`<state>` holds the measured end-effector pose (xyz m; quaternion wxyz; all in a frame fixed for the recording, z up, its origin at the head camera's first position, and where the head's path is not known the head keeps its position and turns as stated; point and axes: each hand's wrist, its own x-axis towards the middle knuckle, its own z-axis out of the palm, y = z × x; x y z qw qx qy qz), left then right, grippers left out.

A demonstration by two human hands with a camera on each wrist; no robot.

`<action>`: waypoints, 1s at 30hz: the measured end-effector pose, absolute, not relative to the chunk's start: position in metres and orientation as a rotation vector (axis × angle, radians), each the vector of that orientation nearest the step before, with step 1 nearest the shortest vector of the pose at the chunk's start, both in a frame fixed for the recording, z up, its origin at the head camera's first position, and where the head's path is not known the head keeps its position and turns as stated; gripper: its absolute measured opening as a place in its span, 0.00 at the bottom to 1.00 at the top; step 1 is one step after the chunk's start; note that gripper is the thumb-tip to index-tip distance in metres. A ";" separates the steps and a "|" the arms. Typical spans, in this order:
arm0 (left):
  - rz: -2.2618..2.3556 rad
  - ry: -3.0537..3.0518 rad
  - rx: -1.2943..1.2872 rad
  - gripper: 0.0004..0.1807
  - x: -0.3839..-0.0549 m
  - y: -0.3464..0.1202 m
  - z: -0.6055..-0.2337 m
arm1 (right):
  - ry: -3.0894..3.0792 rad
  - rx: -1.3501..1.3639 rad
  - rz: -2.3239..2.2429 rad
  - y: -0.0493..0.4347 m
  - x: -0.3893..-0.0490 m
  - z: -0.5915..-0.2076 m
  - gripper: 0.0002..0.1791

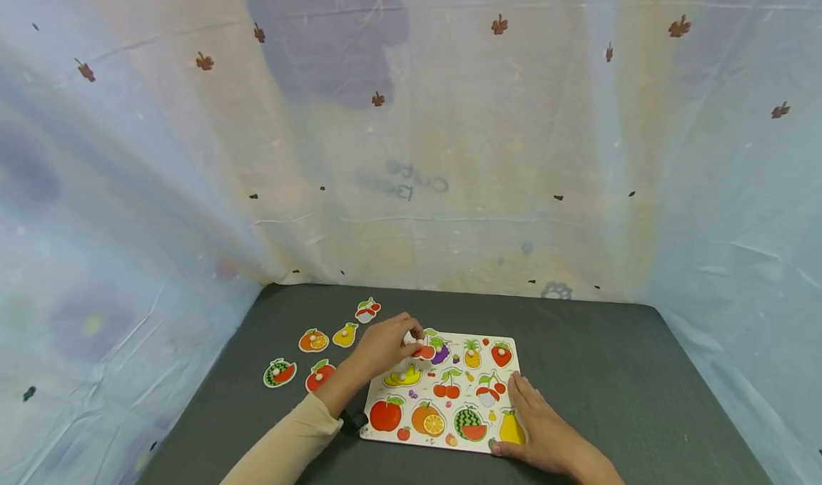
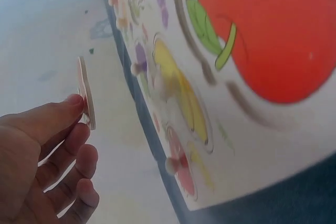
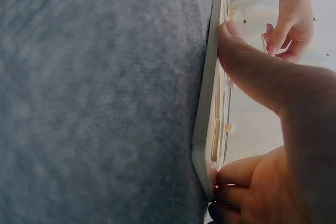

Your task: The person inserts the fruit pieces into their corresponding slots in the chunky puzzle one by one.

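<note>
Nearest, a cream sleeve (image 1: 289, 438) extends in from seven o'clock toward a fruit puzzle board (image 1: 425, 391). At its four o'clock, the right hand (image 1: 542, 428) presses the edge, fingers straight; above its eleven, the left hand (image 1: 384, 344) pinches a thin puzzle piece (image 2: 87, 92).

Dark table (image 1: 597, 371): fruit board (image 1: 427, 399), five loose pieces (image 1: 344, 335) beside.

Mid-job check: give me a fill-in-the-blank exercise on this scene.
1. Besides the piece pinched in the left hand, ____ loose pieces show on the table.
2. The loose pear piece is mostly ____.
3. In the head view, the watermelon piece lies to the ____ of the board that the right hand touches.
Missing words: five; yellow; left
</note>
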<state>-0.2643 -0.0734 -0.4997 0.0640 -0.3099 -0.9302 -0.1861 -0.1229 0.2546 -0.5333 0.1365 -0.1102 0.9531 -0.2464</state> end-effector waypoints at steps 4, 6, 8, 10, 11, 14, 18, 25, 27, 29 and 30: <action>-0.541 -2.841 -0.953 0.09 -0.260 -0.067 -0.501 | 2.760 -0.323 -0.715 0.255 -0.123 -0.534 0.72; -0.534 -2.846 -0.973 0.08 -0.258 -0.065 -0.501 | 2.763 -0.323 -0.713 0.255 -0.123 -0.534 0.72; -0.541 -2.849 -0.993 0.08 -0.256 -0.062 -0.501 | 2.765 -0.321 -0.713 0.255 -0.123 -0.534 0.72; -0.549 -2.855 -1.005 0.08 -0.255 -0.060 -0.502 | 2.766 -0.317 -0.711 0.255 -0.123 -0.534 0.72; -0.545 -2.858 -1.010 0.08 -0.254 -0.059 -0.503 | 2.767 -0.317 -0.711 0.254 -0.122 -0.533 0.72; -0.537 -2.870 -1.011 0.09 -0.254 -0.055 -0.507 | 2.767 -0.321 -0.718 0.254 -0.122 -0.533 0.72; -0.528 -2.883 -1.021 0.09 -0.253 -0.052 -0.511 | 2.772 -0.337 -0.728 0.255 -0.122 -0.534 0.72; -0.495 -2.903 -1.061 0.07 -0.249 -0.045 -0.514 | 2.766 -0.344 -0.724 0.255 -0.122 -0.534 0.72; -0.472 -2.909 -1.075 0.07 -0.248 -0.043 -0.516 | 2.765 -0.345 -0.725 0.255 -0.123 -0.534 0.72; -0.467 -2.917 -1.083 0.06 -0.247 -0.041 -0.517 | 2.763 -0.343 -0.719 0.255 -0.123 -0.533 0.71; -0.472 -2.919 -1.090 0.06 -0.246 -0.041 -0.518 | 2.764 -0.344 -0.715 0.255 -0.123 -0.533 0.71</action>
